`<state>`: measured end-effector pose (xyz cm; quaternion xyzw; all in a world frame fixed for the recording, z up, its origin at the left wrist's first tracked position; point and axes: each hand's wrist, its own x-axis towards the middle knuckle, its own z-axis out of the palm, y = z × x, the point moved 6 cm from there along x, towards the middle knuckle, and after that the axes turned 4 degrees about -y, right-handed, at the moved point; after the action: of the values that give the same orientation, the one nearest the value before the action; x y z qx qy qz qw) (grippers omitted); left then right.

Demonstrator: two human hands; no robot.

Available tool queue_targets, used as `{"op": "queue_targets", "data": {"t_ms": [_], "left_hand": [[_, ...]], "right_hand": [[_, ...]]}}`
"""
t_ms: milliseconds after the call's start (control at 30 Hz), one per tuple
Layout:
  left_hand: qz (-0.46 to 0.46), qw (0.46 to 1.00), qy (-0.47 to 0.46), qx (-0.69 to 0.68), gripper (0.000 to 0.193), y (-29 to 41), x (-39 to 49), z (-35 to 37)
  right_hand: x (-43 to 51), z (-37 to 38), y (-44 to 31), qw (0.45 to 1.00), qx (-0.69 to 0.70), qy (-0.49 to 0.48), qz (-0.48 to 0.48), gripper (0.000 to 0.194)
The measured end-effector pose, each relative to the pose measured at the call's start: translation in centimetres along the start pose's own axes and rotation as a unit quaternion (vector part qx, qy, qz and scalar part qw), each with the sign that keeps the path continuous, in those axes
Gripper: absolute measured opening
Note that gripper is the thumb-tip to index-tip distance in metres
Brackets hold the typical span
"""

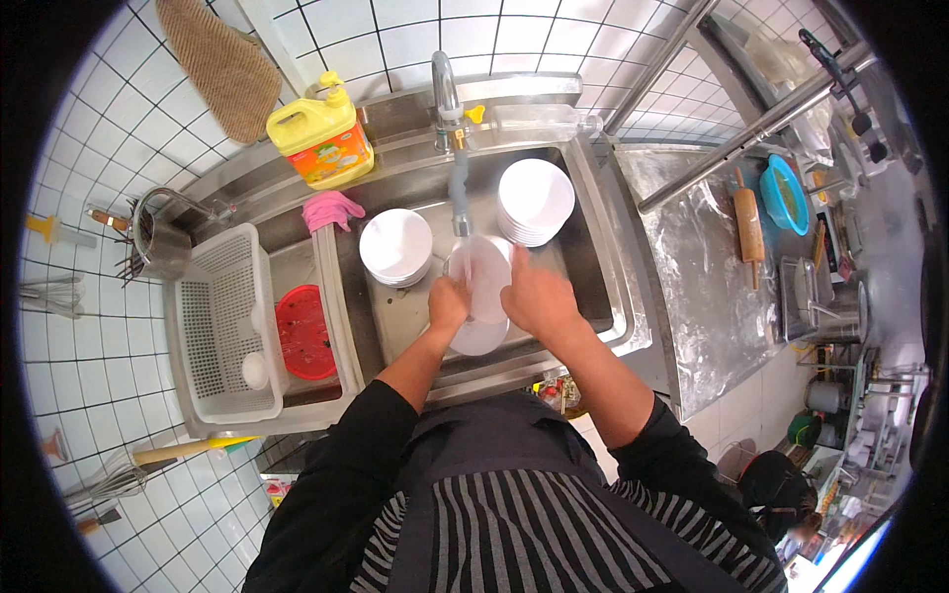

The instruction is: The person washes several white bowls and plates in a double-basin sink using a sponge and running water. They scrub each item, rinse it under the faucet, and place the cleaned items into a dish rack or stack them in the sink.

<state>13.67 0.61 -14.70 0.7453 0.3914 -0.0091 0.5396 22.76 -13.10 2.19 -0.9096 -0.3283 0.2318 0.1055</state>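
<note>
Beneath the faucet's grey hose (460, 193), in the right basin of a steel sink (356, 326), my left hand (448, 302) grips the left side of a whitish bowl (488, 285), blurred by motion. At its right side is my right hand (540, 290), also blurred; whether its fingers close on the rim cannot be told. Another white bowl (478, 339) lies just below, partly covered. One stack of white bowls (396, 244) stands left of my hands, and a taller stack (535, 196) stands at the upper right of the basin.
A white plastic basket (222, 326) and a red round item (306, 332) occupy the left basin. A pink cloth (331, 210) hangs on the divider, near a yellow detergent jug (323, 137). A clear bottle (537, 122) lies behind the sink. A floury steel table (704, 296) holds a rolling pin (747, 226).
</note>
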Motion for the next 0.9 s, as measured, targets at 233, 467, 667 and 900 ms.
{"op": "queue_targets", "data": {"t_ms": [233,467,667,900], "left_hand": [[0.29,0.957,-0.013,0.03,0.042,4.8,-2.1,-1.5],[0.107,0.898,-0.158,0.397,0.05,5.2,-0.7,-3.3],[-0.156,0.946,-0.216,-0.182,0.078,3.2,-3.7,-6.5],[0.063,0.964,-0.05,-0.252,0.096,4.1,-7.0,-4.7]], "right_hand": [[3.1,3.4,4.1,0.969,0.146,-0.195,0.038,0.023],[2.9,9.2,5.4,0.872,0.318,-0.364,0.073,0.019],[2.6,14.1,4.7,0.763,0.586,-0.248,0.116,0.02],[3.7,13.1,3.0,0.956,0.291,-0.038,0.018,0.054]]}}
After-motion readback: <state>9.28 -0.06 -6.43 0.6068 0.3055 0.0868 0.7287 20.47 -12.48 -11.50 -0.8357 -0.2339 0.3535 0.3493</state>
